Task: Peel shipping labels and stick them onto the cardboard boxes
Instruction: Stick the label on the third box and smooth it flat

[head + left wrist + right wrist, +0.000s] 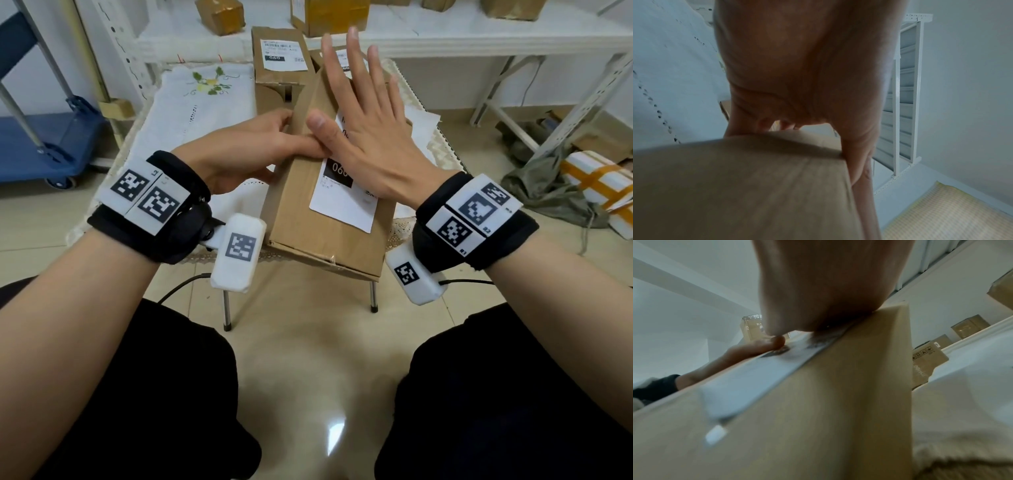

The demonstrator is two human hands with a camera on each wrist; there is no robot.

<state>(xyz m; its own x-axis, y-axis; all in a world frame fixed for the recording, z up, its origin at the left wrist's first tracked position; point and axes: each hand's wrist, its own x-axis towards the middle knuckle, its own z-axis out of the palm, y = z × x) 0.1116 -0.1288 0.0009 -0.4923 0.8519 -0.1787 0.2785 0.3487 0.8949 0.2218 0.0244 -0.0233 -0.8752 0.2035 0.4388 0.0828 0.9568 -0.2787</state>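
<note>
While the white shipping label already lies on the upper face of the long cardboard box, it is being pressed down, so this box looks close to finished. That box sits tilted over the near edge of the small table, which is draped in a white embroidered cloth. The right hand has its palm on the label with fingers straight and spread, lifted past the box's far end; the right wrist view shows the heel of the palm bearing on the printed part. The left hand is curled round the box's left edge, thumb on top beside the right thumb, fingers on the side face, steadying it. Behind stands a second box whose top carries a label too, so at least two boxes seem labelled. Just beside the box, on its right, lies white paper, perhaps spent backing; I cannot tell. More parcels sit on the white shelf behind; whether any lack labels I cannot tell.
</note>
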